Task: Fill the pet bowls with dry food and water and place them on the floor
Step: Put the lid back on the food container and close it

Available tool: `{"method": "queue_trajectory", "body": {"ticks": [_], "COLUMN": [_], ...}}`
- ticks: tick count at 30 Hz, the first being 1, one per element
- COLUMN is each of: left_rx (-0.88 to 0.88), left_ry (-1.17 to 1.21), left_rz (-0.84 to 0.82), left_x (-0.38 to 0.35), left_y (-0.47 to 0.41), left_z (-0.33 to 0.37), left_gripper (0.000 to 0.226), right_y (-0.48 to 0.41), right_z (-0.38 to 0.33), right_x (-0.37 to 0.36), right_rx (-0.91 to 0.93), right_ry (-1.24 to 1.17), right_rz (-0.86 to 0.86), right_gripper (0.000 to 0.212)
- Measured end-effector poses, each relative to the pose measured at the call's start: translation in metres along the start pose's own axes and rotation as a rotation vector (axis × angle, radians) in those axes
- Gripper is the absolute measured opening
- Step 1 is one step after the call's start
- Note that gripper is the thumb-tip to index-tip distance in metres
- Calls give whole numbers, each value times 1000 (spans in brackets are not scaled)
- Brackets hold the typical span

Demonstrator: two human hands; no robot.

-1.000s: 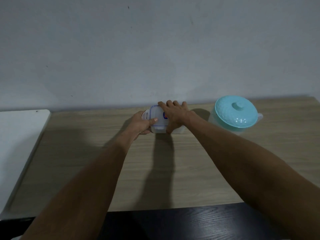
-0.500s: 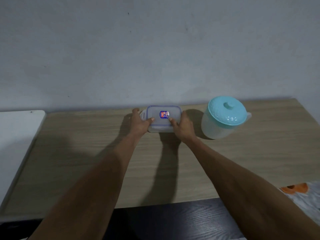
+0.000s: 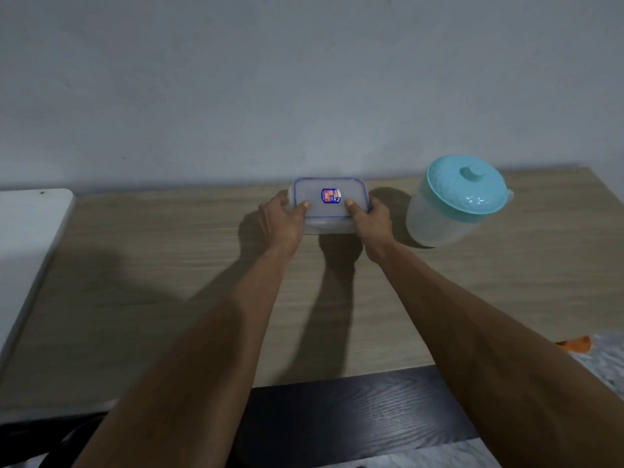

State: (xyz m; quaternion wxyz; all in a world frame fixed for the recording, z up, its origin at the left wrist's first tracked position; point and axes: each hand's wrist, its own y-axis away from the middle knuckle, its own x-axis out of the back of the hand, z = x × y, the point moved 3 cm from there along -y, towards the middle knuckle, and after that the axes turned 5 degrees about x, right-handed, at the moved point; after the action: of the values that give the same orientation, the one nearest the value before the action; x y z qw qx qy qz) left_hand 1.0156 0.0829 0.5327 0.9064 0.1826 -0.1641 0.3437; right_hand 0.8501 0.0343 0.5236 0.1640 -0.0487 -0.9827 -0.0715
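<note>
Box [image 3: 329, 207] with shut lid, far back on the counter [image 3: 169, 265], likely holds dry food. Held at both ends by left grip [image 3: 280, 221] and right grip [image 3: 373, 224], thumbs on top, maybe to pull closer and open. Stands near blue-topped jug [image 3: 452, 204], not touching

One clear container [image 3: 317, 209] with a blue edge is counted, and one sticker [image 3: 330, 196] is seen on its top. One jug [image 3: 439, 224] is counted, topped by one turquoise lid [image 3: 452, 194] with one knob [image 3: 471, 172]. Two hands are counted: one left hand [image 3: 282, 219] and one right hand [image 3: 373, 219]. One wood-patterned surface [image 3: 169, 265] is seen, with one white surface [image 3: 27, 224] just beside it at the left. One small orange thing [image 3: 575, 344] is seen at the right edge; its kind cannot be told.
</note>
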Motion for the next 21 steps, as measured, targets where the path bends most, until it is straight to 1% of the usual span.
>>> {"method": "queue_trajectory", "body": {"ticks": [3, 6, 8, 11, 14, 16, 19, 21], "left_rx": [-23, 64, 107, 158, 170, 157, 126, 116], "left_ry": [26, 125, 144, 160, 173, 182, 164, 178], "left_rz": [0, -23, -32, -12, -29, -51, -39, -28], "left_x": [-3, -8, -12, -12, -9, -4, 9, 22], "left_y": [4, 1, -1, 3, 15, 31, 57, 80], "left_z": [-1, -5, -5, -6, -10, -9, -9, -8], "left_gripper": [34, 40, 24, 35, 23, 21, 32, 34], "right_y": [0, 3, 5, 10, 23, 35, 58, 76], "right_z": [0, -2, -2, 1, 6, 10, 7, 0], "right_x": [0, 1, 1, 2, 10, 17, 34, 49], "right_rx": [6, -17, -28, -64, -88, -94, -83, -56], "right_ry": [-18, -54, -78, -122, -130, -144, -148, -144], "right_rz": [13, 13, 17, 20, -7, -19, -20, -22], "right_gripper": [35, 33, 33, 36, 40, 42, 42, 41]}}
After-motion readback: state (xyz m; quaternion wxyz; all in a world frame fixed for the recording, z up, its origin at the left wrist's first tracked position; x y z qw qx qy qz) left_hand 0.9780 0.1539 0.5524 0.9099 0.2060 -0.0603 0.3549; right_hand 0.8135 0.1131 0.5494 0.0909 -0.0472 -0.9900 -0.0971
